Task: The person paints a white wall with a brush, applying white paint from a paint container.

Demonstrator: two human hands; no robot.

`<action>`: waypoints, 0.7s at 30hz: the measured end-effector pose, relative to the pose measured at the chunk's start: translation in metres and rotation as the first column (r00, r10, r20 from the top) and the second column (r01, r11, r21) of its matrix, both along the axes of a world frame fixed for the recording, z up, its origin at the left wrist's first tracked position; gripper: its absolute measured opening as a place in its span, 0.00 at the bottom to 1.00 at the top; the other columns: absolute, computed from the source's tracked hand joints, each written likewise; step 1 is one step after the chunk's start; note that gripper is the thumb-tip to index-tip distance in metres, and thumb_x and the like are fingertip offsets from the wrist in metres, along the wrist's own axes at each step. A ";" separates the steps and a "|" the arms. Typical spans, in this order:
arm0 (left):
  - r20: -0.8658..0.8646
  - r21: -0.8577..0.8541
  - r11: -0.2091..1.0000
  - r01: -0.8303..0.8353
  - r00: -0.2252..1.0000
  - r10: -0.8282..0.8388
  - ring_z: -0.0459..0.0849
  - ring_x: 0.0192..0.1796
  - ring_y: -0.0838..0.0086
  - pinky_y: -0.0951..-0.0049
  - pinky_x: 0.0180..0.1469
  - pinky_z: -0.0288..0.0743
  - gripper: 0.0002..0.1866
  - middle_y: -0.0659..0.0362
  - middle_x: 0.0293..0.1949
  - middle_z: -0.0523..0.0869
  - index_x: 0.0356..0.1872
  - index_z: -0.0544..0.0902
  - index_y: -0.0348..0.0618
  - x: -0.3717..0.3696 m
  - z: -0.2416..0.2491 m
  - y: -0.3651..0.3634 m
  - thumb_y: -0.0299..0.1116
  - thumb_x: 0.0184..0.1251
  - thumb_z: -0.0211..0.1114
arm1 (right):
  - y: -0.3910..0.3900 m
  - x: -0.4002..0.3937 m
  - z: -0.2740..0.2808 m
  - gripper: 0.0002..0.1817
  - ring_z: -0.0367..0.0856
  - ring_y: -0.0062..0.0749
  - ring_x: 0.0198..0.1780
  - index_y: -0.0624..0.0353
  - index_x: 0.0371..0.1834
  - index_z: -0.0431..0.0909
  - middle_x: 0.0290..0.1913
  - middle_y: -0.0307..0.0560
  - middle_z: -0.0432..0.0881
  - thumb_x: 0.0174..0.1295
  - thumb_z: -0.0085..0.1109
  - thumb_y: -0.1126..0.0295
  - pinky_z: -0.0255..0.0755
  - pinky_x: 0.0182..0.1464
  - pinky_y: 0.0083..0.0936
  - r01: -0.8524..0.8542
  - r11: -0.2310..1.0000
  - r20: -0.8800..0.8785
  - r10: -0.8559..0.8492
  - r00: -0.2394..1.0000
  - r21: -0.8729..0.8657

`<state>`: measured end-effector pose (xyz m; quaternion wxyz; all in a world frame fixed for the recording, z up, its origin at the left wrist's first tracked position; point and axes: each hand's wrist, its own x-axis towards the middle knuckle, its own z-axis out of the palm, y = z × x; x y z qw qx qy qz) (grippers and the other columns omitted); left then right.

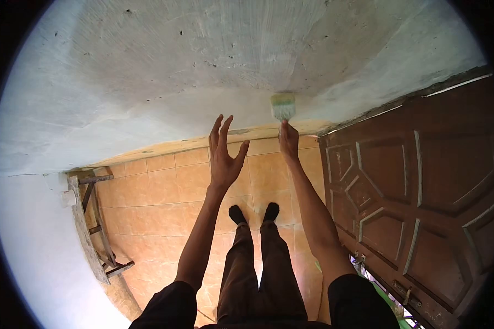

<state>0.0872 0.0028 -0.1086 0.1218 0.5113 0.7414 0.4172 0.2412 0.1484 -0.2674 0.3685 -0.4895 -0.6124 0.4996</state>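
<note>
My right hand (288,140) is closed around the handle of a flat paintbrush (284,107). The brush points up the wall, and its pale, paint-smeared bristles overlap the wall surface in this view. My left hand (225,163) is held out in front of the wall with its fingers spread and nothing in it. The wall (203,66) is whitish grey, with streaky brush marks, small dark pits and a darker, damp-looking band across the middle. A yellowish strip runs along its foot.
A brown panelled wooden door (389,159) with a metal bolt stands on the right. A worn wooden bench (89,230) is by the white side wall on the left, with a white cup-like container (68,198) near its end. Orange tiles (159,192) cover the floor around my feet.
</note>
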 end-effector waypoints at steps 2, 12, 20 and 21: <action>0.047 0.013 1.000 0.004 0.999 -0.004 0.57 0.75 0.50 0.51 0.71 0.60 0.35 0.46 0.74 0.58 0.72 0.63 0.49 -0.003 -0.008 0.010 0.35 0.65 0.67 | 0.000 0.000 0.001 0.25 0.65 0.32 0.20 0.62 0.22 0.68 0.16 0.45 0.67 0.76 0.40 0.57 0.61 0.27 0.34 0.005 1.000 -0.040 -0.004 0.999 0.023; 0.199 0.034 0.999 0.041 0.979 -0.046 0.57 0.75 0.50 0.52 0.73 0.57 0.35 0.45 0.73 0.60 0.72 0.63 0.47 0.007 -0.010 0.043 0.36 0.66 0.67 | -0.014 -0.010 0.020 0.31 0.58 0.20 0.22 0.56 0.19 0.60 0.17 0.33 0.60 0.75 0.41 0.43 0.56 0.26 0.26 0.039 0.998 -0.039 -0.041 0.998 -0.039; 0.208 0.069 0.997 0.039 0.977 -0.053 0.59 0.74 0.50 0.52 0.72 0.57 0.35 0.46 0.72 0.62 0.72 0.63 0.46 0.004 -0.027 0.043 0.37 0.66 0.67 | -0.001 -0.024 0.018 0.29 0.63 0.25 0.20 0.62 0.21 0.66 0.15 0.40 0.63 0.77 0.40 0.51 0.59 0.26 0.31 0.089 0.996 0.017 -0.089 0.996 -0.006; 0.213 0.072 0.997 0.037 0.976 -0.051 0.59 0.74 0.51 0.52 0.72 0.57 0.35 0.46 0.72 0.62 0.72 0.63 0.46 0.004 -0.027 0.042 0.37 0.66 0.67 | -0.007 -0.022 0.018 0.29 0.63 0.25 0.20 0.62 0.21 0.66 0.15 0.40 0.63 0.77 0.40 0.51 0.59 0.26 0.31 0.088 0.995 0.047 -0.085 0.995 -0.055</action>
